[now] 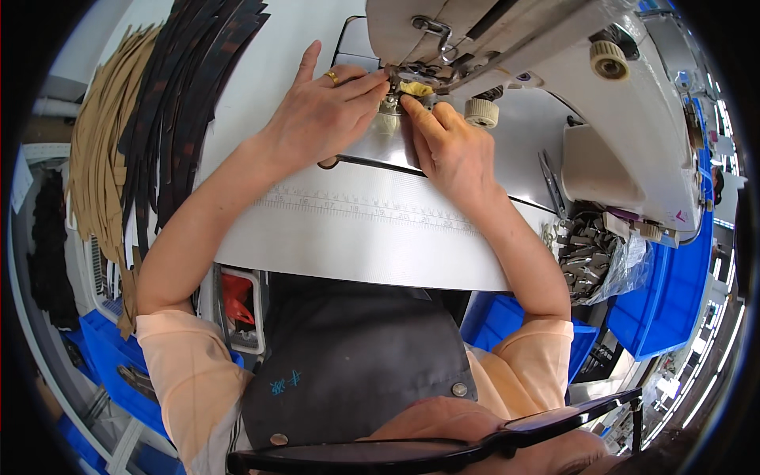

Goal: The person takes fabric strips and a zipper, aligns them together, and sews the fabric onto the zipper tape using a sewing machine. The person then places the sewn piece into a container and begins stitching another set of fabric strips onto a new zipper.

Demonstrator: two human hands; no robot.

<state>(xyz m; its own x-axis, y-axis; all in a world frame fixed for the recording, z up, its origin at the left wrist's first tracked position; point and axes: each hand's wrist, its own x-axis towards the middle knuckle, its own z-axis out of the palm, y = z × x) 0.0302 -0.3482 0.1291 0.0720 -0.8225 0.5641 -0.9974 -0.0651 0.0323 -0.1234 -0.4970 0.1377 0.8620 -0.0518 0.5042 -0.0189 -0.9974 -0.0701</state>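
A sewing machine head (507, 32) overhangs a steel plate (364, 146). A small yellow piece (416, 89) sits at the presser foot and needle area. My left hand (324, 111), with a gold ring, reaches in from the left, fingers outstretched, little finger raised, tips touching beside the foot; its thumb is hidden. My right hand (451, 150) points its index finger at the foot just below the yellow piece, other fingers curled; whether they hold anything is hidden. A white table edge with a printed ruler (364, 237) runs below both hands.
Tan strips (107, 134) and dark strips (170, 111) hang at the left. Scissors (552, 182) lie right of my right hand, near metal parts in plastic (586, 253). Blue bins (657, 293) stand at the right and lower left. A white basket (257, 309) hangs below the table.
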